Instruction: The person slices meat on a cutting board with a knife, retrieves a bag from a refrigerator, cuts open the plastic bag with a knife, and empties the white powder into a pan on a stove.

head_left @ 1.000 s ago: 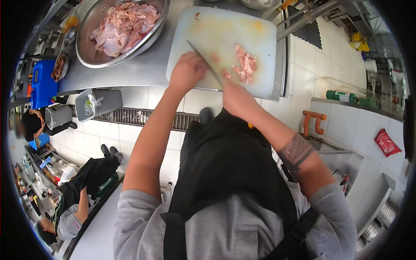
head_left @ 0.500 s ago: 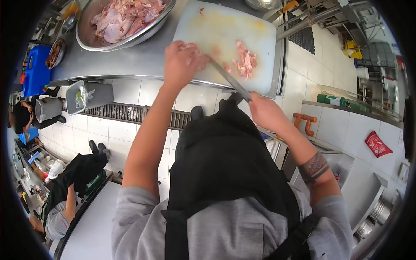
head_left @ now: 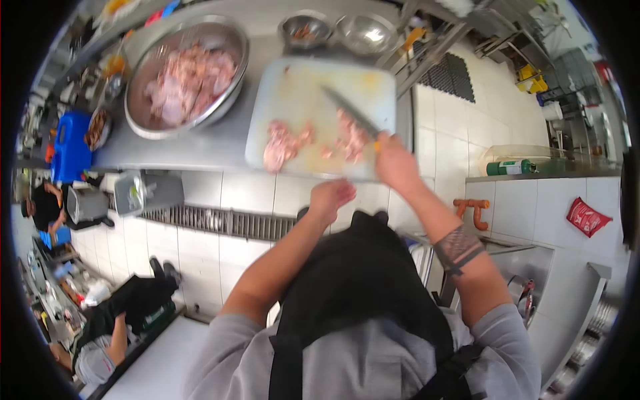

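Note:
My right hand [head_left: 397,162] is wrapped round the handle of a kitchen knife [head_left: 352,112], its blade slanting up and left over the white cutting board [head_left: 313,80]. Right below the blade lies a small heap of cut raw chicken [head_left: 351,139]. A larger piece of raw chicken [head_left: 281,145] rests at the board's left front. Just off the front edge of the board, my left hand [head_left: 332,201] hovers, somewhat blurred, its fingers loosely stretched to the right with nothing visible in them.
A large steel bowl of raw chicken [head_left: 137,110] stands left of the board. Two small steel bowls, one holding scraps [head_left: 305,30], the other shiny [head_left: 365,35], sit behind it. A blue jug [head_left: 72,147] and grey bin [head_left: 150,193] are leftward. Two other people are at far left.
My left hand has let go of the chicken, now on the board, and moved down and right off the board. The knife has shifted above the cut heap. The view has tilted upward.

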The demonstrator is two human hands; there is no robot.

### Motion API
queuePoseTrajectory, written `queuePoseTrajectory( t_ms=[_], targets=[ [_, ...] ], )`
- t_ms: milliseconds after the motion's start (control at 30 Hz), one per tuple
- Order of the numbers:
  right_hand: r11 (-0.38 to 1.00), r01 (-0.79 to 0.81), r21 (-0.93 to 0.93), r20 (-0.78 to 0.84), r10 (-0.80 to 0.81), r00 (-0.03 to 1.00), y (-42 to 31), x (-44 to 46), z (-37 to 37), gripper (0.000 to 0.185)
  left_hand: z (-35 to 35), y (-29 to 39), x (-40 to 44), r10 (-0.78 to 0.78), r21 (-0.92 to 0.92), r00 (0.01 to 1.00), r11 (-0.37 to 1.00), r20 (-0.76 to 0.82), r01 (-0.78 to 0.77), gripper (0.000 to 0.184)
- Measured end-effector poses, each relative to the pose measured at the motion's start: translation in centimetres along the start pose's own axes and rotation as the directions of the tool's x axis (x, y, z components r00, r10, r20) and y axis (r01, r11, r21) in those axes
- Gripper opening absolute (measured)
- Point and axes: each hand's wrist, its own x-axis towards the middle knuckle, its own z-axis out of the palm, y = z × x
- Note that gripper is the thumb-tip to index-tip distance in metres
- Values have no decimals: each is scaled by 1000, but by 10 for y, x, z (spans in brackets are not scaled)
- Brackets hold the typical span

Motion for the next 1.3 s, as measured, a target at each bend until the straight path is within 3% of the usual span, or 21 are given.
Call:
queuePoseTrajectory(
  t_ms=[100,167,233,267,300,367,500,567,633,700,800,867,900,967,1000,1067,1100,1167,1200,1233,1300],
  targets=[
    [976,209,55,-35,-207,978,17,12,8,28,13,9,-8,82,135,993,988,-87,-70,18],
    [938,339,64,-196,-322,926,33,8,-4,22,49,26,-41,249,462,953,875,-174,-144,17],
    [924,343,167,-252,-297,921,66,-10,-33,21,55,30,-47,621,792,779,429,91,-435,15],
    [892,366,265,-280,-292,914,81,-24,-41,21,67,40,-50,737,878,632,115,239,-466,15],
    [891,366,268,-297,-285,911,106,-34,-45,21,83,55,-46,784,876,460,-212,417,-432,15],
    [877,374,303,-249,-306,919,168,-67,-51,19,81,78,-17,633,765,450,-608,630,-215,17],
    [916,182,358,-60,-172,983,279,-134,-71,18,137,81,-9,714,737,335,-671,615,76,20],
    [932,54,357,55,-79,995,331,-163,-76,19,174,72,-15,771,889,513,-457,377,32,22],
    [944,-81,321,135,39,990,371,-190,-87,20,202,52,-10,737,844,440,-528,512,-98,31],
    [944,-136,300,163,90,983,410,-206,-84,21,264,18,-15,638,811,500,-441,585,-386,42],
    [927,-220,303,212,160,964,442,-203,-89,23,340,-17,2,543,768,548,-377,636,-517,50],
    [917,-238,322,222,171,960,453,-182,-88,23,392,-21,20,328,402,363,-904,872,-148,51],
    [908,-235,347,215,166,962,457,-167,-85,23,400,-15,45,329,402,366,-905,870,-142,51],
    [897,-240,372,209,171,963,467,-137,-87,23,414,4,109,403,747,633,-433,661,-504,61],
    [882,-240,406,226,158,961,471,-122,-91,23,436,14,126,392,744,637,-434,664,-508,61],
    [871,-249,424,286,132,949,490,-90,-95,25,481,32,160,487,634,450,-724,749,-271,69],
    [863,-272,425,294,153,944,506,-77,-93,25,489,42,190,469,626,461,-725,754,-287,69],
    [876,-280,393,395,115,912,543,-42,-87,27,508,62,259,490,798,630,-378,603,-470,75],
    [878,-296,376,403,133,905,565,-21,-83,27,540,54,270,526,704,489,-636,696,-318,75],
    [890,-321,324,434,161,886,588,-5,-77,28,546,54,304,527,713,497,-616,689,-335,75],
    [914,-343,217,490,202,848,641,34,-84,29,555,58,376,249,751,779,-538,575,-382,76]
  ],
)
